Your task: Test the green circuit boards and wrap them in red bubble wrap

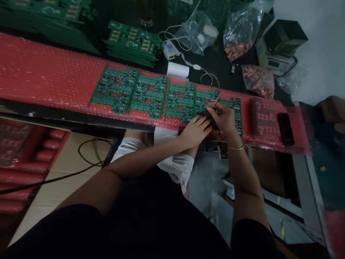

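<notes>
Several green circuit boards [115, 90] lie in a row on red bubble wrap. My left hand [196, 131] rests at the near edge of a board [206, 95], its fingers stretched out over the surface. Above that same board my right hand [223, 117] is closed, thumb and fingers pinching the end of a thin wire lead [219, 94]. The tip of the lead is hidden by the fingers. The wire runs back through a white connector [197, 67] to a small white device with a screen [169, 49].
Stacked boards [132, 43] and a white roll [178, 69] stand behind the row. Bags of copper-coloured parts [258, 80] lie at the back right. A wrapped bundle [264, 118] and a black phone-like object [286, 129] are to the right. Cardboard [61, 162] is lower left.
</notes>
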A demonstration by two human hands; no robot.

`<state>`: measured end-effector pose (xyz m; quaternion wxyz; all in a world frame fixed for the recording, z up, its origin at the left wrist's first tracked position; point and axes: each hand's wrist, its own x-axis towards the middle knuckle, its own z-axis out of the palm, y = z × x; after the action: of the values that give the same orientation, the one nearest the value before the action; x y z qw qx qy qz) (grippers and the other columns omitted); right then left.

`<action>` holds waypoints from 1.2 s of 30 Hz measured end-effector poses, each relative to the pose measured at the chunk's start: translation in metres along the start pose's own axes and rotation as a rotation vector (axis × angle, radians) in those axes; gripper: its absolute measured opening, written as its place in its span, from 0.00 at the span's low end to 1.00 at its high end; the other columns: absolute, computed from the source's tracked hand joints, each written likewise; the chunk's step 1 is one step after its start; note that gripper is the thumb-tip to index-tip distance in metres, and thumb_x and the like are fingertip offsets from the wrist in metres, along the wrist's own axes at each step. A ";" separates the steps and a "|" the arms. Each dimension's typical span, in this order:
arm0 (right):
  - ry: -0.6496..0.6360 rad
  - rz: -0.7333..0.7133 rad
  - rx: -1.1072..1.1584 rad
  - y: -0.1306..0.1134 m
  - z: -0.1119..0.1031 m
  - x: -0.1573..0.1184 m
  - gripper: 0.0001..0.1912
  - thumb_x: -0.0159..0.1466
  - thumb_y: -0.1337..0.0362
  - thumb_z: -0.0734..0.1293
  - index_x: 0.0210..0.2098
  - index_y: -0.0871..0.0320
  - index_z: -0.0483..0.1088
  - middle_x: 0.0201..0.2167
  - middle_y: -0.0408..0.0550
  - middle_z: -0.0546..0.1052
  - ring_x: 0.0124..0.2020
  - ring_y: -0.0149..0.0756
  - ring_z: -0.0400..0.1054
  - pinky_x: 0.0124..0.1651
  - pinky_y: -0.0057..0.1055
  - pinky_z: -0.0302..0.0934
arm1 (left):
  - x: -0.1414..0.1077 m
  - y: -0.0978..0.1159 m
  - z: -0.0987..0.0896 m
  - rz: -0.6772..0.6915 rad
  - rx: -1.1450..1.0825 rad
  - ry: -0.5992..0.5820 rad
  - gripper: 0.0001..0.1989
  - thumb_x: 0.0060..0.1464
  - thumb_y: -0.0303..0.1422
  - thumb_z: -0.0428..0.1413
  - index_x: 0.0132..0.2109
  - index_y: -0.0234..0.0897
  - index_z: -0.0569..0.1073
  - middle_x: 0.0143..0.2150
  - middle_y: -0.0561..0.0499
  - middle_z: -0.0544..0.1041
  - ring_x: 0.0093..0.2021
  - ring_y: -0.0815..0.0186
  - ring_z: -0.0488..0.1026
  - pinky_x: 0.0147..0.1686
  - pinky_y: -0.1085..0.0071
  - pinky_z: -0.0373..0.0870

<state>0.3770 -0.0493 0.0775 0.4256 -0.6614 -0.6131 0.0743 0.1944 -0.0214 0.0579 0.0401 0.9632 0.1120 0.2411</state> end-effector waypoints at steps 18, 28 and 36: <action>-0.120 -0.147 -0.147 -0.006 0.001 0.006 0.08 0.71 0.59 0.66 0.43 0.51 0.78 0.42 0.48 0.84 0.45 0.44 0.78 0.53 0.43 0.72 | -0.143 -0.051 -0.063 -0.419 -0.114 0.166 0.11 0.67 0.32 0.54 0.49 0.39 0.80 0.48 0.44 0.80 0.49 0.56 0.76 0.50 0.57 0.74; -0.146 -0.130 -0.162 -0.007 -0.001 0.007 0.09 0.72 0.56 0.65 0.42 0.49 0.78 0.42 0.48 0.84 0.46 0.46 0.78 0.53 0.45 0.72 | -0.152 -0.054 -0.057 -0.468 -0.217 0.161 0.10 0.66 0.32 0.55 0.49 0.38 0.80 0.49 0.43 0.79 0.50 0.56 0.76 0.54 0.55 0.77; -0.161 -0.099 -0.146 -0.006 0.000 0.009 0.11 0.71 0.54 0.65 0.42 0.49 0.78 0.42 0.50 0.84 0.47 0.48 0.77 0.56 0.48 0.71 | -0.152 -0.050 -0.052 -0.467 -0.228 0.085 0.09 0.65 0.33 0.56 0.47 0.39 0.80 0.48 0.43 0.79 0.50 0.56 0.76 0.54 0.55 0.76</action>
<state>0.3745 -0.0418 0.0848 0.3289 -0.6514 -0.6810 0.0611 0.0298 -0.0069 0.0279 0.1982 0.8894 0.3052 0.2766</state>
